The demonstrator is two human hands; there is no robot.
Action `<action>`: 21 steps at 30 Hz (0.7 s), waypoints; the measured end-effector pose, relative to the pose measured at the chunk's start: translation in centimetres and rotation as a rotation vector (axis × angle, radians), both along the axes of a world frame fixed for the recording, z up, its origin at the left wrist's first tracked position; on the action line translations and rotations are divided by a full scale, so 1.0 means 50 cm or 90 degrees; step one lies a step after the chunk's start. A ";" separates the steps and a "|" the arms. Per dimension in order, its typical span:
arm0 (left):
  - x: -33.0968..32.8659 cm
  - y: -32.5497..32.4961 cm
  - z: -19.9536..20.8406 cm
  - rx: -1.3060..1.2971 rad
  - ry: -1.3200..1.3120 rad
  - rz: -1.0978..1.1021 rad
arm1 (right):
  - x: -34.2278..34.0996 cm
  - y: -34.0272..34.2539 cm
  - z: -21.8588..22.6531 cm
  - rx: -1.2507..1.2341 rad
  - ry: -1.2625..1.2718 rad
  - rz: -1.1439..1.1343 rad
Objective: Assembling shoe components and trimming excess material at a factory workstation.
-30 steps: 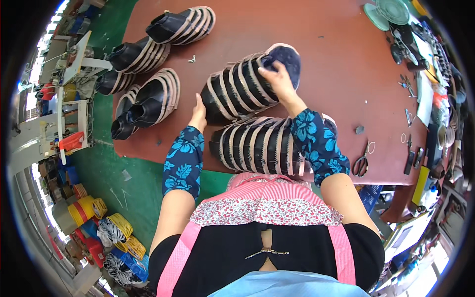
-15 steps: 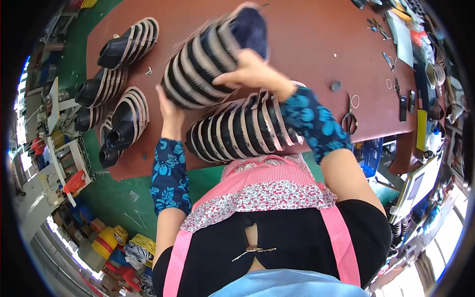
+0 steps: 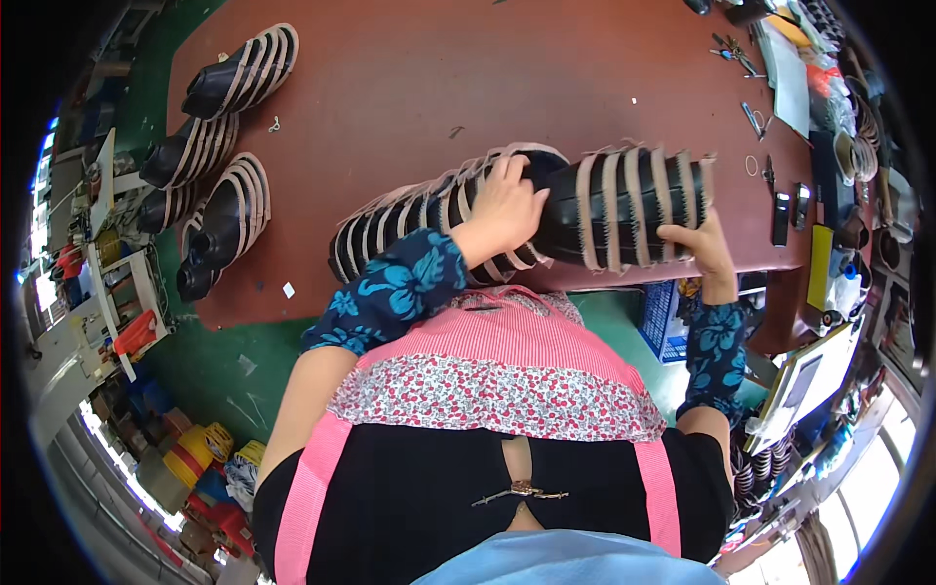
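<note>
Right-hand striped stack [image 3: 619, 210], seemingly pliable, lightish and apt to slide apart, is extending along the bench [image 3: 390, 107] edge, probably needing both ends supported: right hand [image 3: 710, 249] clasping its right end; left hand [image 3: 502, 216] by its left, fingers' grip untellable.

Hands could pass over the far middle of the table [image 3: 390, 93]; 2 banded shoe-upper stacks [image 3: 614, 210] block the near edge, smaller stacks [image 3: 239, 73] the left, hand tools [image 3: 751, 120] the right.
</note>
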State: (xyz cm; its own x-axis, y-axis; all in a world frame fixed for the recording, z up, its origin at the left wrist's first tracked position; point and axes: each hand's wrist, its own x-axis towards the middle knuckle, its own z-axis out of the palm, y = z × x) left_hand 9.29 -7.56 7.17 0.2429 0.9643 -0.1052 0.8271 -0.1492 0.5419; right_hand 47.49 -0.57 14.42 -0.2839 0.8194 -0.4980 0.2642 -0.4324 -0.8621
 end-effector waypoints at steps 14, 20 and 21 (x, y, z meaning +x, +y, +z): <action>-0.457 -0.315 -0.034 0.100 0.173 0.504 | -0.286 -0.140 -0.133 -0.073 0.170 0.071; -0.800 -0.574 -0.151 -0.237 -0.054 0.720 | -0.445 -0.246 -0.194 -0.065 0.105 0.015; -0.826 -0.580 -0.136 -0.227 -0.068 0.690 | -0.452 -0.252 -0.229 -0.034 0.085 -0.001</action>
State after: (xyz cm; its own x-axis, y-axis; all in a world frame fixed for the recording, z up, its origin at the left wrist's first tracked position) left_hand -31.99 -36.58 0.39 -0.6738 0.5910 -0.4436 0.3736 0.7903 0.4856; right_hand 24.88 -13.16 2.98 -0.3497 0.7929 -0.4991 0.1477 -0.4794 -0.8651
